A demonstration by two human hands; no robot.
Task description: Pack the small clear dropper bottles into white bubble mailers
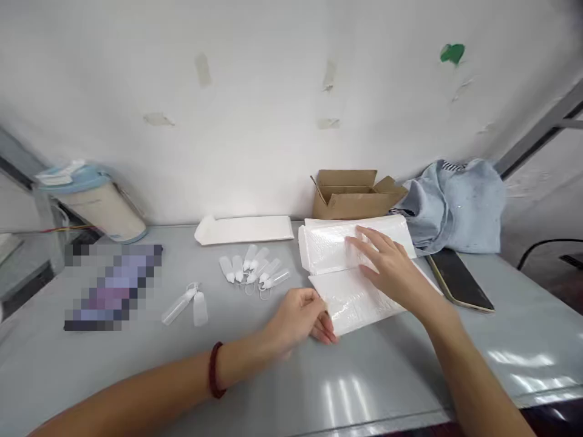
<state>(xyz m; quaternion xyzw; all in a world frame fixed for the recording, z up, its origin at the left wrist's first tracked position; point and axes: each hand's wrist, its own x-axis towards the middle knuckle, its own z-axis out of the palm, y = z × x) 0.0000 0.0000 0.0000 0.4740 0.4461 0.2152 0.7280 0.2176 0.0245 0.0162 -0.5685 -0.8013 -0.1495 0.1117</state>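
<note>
White padded mailers lie overlapping on the grey table. My left hand (303,318), with a dark red bracelet on its wrist, is closed on the lower left corner of the front mailer (353,303). Over the rear mailer (328,246) my right hand (385,261) is spread, palm down, its fingertips on or just above the white surface. To the left, several small clear plastic bottles (252,265) lie in a cluster. Two more bottles (184,304) rest farther left. Another flat white mailer (248,230) is near the wall.
Behind the mailers stands an open cardboard box (353,197). Light blue cloth (471,206) and a dark phone (460,279) are at the right. A beige container with a blue lid (98,200) and a pixelated flat object (116,285) are at the left.
</note>
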